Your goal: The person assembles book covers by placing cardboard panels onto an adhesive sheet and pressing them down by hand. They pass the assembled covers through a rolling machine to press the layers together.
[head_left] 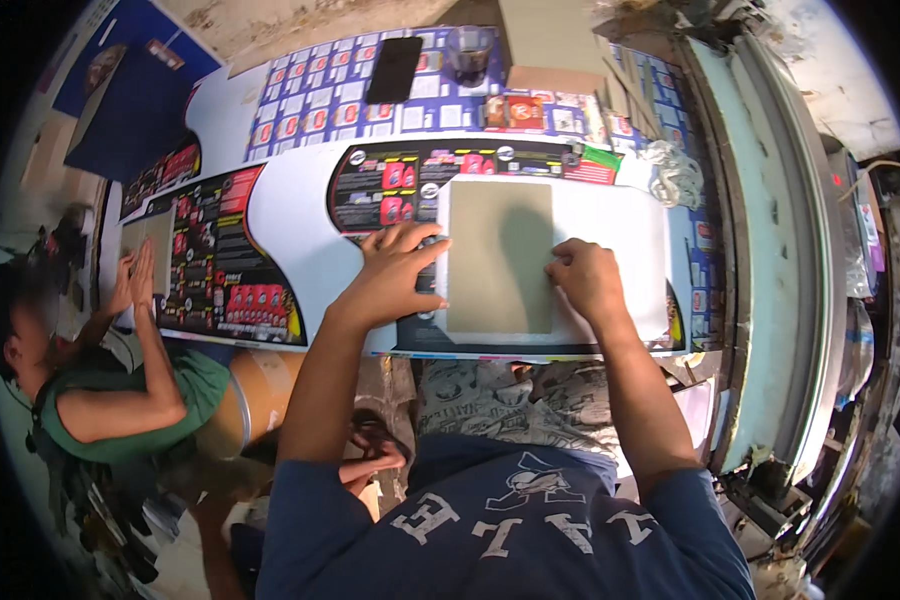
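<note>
A grey-beige cardboard sheet (pixel 490 255) lies flat on a larger white sheet (pixel 635 235). My left hand (pixel 402 270) is spread beside the cardboard's left edge, thumb and fingertips at the border of the sheets. It is open and grips nothing. At the cardboard's right edge, over the white sheet, my right hand (pixel 587 278) is closed, its fingers curled and thumb near the index finger. Whatever it may pinch there is too small or hidden to tell. A shadow falls across the upper part of the cardboard.
Printed sheets cover the table (pixel 290 215). Toward the back are a phone (pixel 395 70), a glass of dark liquid (pixel 470 55) and a cardboard box (pixel 555 45). White string (pixel 675 175) lies at right. On the left, a co-worker in green (pixel 135 405) has both hands over another board (pixel 160 225).
</note>
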The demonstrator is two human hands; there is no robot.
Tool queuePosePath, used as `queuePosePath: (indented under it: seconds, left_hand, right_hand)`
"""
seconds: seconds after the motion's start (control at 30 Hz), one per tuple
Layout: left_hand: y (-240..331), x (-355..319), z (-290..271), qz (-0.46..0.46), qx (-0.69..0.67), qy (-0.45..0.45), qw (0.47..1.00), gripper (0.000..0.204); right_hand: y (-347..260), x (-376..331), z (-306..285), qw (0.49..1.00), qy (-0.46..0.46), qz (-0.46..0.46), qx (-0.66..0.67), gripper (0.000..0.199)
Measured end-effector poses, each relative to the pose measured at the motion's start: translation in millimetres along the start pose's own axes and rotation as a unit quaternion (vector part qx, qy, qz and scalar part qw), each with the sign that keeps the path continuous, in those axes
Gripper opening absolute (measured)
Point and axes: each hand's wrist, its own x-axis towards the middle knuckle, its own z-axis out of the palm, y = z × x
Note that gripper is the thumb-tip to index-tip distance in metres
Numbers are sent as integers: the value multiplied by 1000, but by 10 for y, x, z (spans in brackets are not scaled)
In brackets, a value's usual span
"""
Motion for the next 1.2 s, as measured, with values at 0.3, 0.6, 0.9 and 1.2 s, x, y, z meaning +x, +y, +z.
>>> queuePosePath:
  seconds: [0.3, 0.6, 0.9, 1.2]
  left_hand:
    - [308, -102, -9, -93, 9, 77, 993, 103]
    - [495, -661, 254, -170, 2, 214, 962, 87]
    - [561, -535, 194, -145, -32, 254, 956, 68]
    - [840, -88, 55, -71, -65, 287, 953, 57]
  right_hand:
    - [354, 1209, -651, 983, 185, 12, 15, 43]
    - [290, 2246, -932, 967, 196, 110, -115, 54]
    - [159, 2125, -1095, 977, 119, 84, -156, 46]
    - [599, 2230, -1079, 981, 145, 69, 106, 32]
